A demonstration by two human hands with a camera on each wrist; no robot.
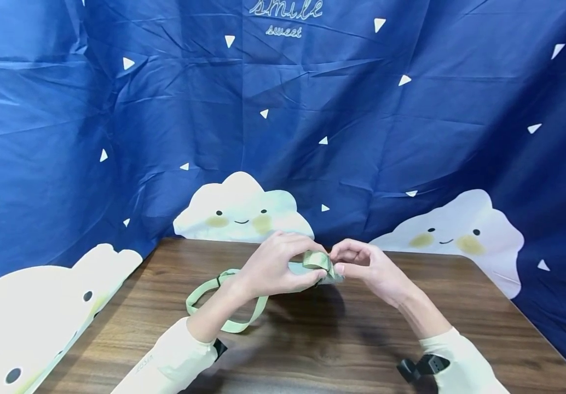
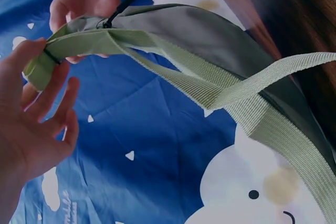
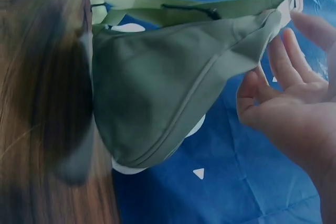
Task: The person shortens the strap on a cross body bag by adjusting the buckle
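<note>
A grey-green waist bag (image 3: 157,87) with a curved seam is held up above the table by its narrow end. My left hand (image 1: 275,268) pinches a folded loop of its light green webbing strap (image 2: 71,45) between thumb and fingers. At the bag's tapered end, my right hand (image 1: 379,273) pinches the strap and fabric with thumb and index finger. A dark zipper pull (image 2: 122,9) sticks up near that end. The rest of the strap hangs in a big loop to the left, partly behind my left forearm. The exact grip of the right fingertips is partly hidden.
The brown wooden table (image 1: 165,306) spreads beneath both hands. Behind it hangs a blue cloth (image 1: 342,109) printed with white clouds and triangles. Black wrist devices are strapped at the sleeves, one (image 1: 423,366) on the right.
</note>
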